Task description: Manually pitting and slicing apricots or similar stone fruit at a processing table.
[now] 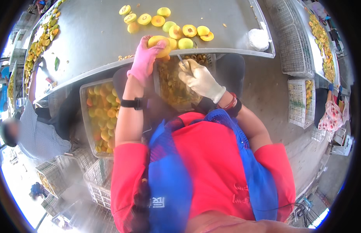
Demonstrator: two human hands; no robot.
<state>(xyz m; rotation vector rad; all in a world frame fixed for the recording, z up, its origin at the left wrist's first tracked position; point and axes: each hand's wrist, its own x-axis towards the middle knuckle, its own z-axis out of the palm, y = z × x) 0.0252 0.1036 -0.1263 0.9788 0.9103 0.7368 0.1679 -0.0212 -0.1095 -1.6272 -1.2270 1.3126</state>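
My left hand (143, 61), in a pink glove, grips a yellow stone fruit (157, 43) at the near edge of a metal table (93, 32). My right hand (201, 79) wears a whitish glove and holds a thin metal blade (181, 59), probably a small knife, pointing up toward the fruit. Blade and fruit look apart. Beyond my hands, several halved stone fruits (189, 30) lie on the table, some cut side up with the pit or hollow showing. Below my hands, a crate (156, 87) at my lap holds wet brown-yellow pits and scraps.
A crate (82, 102) full of yellow-orange fruit stands to my left, near a white plastic basket (96, 192). A crumpled white plastic bag (258, 39) sits at the table's right corner. Stacked crates (295, 49) stand rightward. A co-worker (42, 131) sits at left beside piled fruit (42, 43).
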